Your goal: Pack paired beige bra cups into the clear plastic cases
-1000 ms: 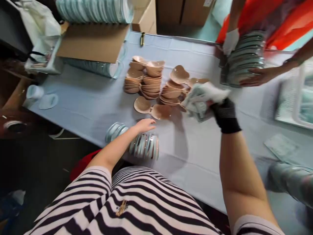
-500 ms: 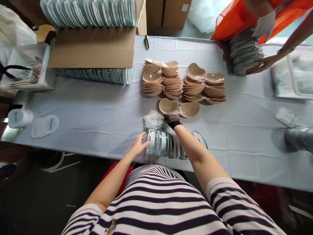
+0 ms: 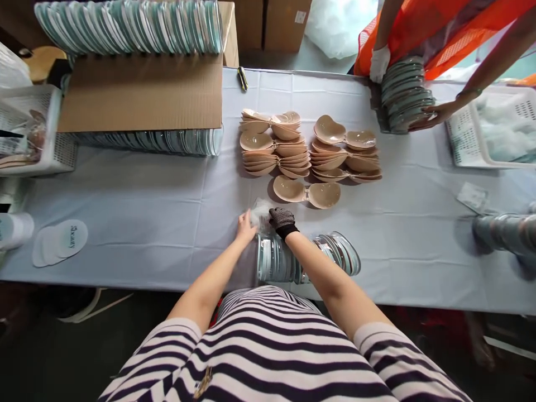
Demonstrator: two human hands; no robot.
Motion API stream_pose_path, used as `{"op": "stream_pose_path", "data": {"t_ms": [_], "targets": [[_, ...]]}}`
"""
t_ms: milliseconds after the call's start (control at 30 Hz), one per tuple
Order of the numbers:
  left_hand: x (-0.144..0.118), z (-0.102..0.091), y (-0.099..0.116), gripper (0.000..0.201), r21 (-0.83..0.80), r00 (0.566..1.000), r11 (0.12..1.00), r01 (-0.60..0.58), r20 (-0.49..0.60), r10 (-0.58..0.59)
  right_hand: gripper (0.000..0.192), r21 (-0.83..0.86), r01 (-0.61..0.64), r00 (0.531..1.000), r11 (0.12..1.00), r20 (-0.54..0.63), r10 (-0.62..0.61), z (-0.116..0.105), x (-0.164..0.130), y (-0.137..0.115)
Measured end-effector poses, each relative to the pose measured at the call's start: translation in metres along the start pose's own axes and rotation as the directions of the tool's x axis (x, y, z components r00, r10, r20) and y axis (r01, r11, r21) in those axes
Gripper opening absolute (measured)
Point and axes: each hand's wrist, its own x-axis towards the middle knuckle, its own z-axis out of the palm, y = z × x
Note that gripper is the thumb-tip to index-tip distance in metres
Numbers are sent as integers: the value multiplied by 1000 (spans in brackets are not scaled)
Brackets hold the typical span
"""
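A small crumpled clear plastic bag [image 3: 260, 211] with faint print on it sits between both hands, at the far end of a row of clear round cases [image 3: 301, 258] that stand on edge along the near rim of the tabletop [image 3: 146, 206]. The bare left hand [image 3: 244, 225] pinches the bag's left side in a narrow grip, while the right hand [image 3: 281, 220], in a dark knit glove, closes its fingers on the bag's right side. Just beyond the bag lies a single pair of beige cups [image 3: 306, 191], and behind that pair rise two stacks of beige cups [image 3: 310, 145], near but not touching the hands. To the left of the bag the pale cloth is bare as far as a white label stack [image 3: 60, 241] near the left edge. A cardboard box [image 3: 142, 92] lies farther back on the left. Far right of the cup stacks, another person's hands [image 3: 431, 114] hold a stack of cases [image 3: 405, 92] beside a white basket [image 3: 486, 131].
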Motion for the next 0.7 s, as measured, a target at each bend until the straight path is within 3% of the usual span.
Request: {"op": "stream_pose_path", "data": {"t_ms": [100, 200, 333, 433, 500, 567, 633, 700], "targets": [[-4, 2, -4, 69, -118, 992, 989, 95, -77, -104, 26, -3, 2, 1000, 1000, -23, -2, -4, -7, 10], [-8, -3, -5, 64, -210, 986, 970, 121, -88, -142, 31, -10, 20, 999, 1000, -42, -21, -10, -14, 20], [-10, -12, 4, 53, -406, 984, 904, 134, -50, -168, 38, -19, 82, 992, 996, -97, -83, -22, -21, 29], [-12, -20, 18, 56, -523, 988, 842, 133, 6, -152, 34, 135, 188, 959, 973, -241, -152, -31, -29, 28], [-17, -26, 33, 58, -678, 991, 723, 135, 74, -115, 33, 370, 265, 918, 891, -379, -116, -35, -38, 22], [-26, -31, 51, 51, -802, 989, 581, 138, 137, -47, 35, 609, 328, 883, 722, -469, -6, -36, -50, 14], [-36, -35, 67, 47, -853, 989, 509, 116, 148, 21, 37, 760, 366, 882, 537, -467, 60, -35, -61, 7], [-45, -37, 78, 47, -869, 989, 491, 68, 125, 84, 38, 835, 386, 899, 394, -436, 44, -33, -71, 6]]}}
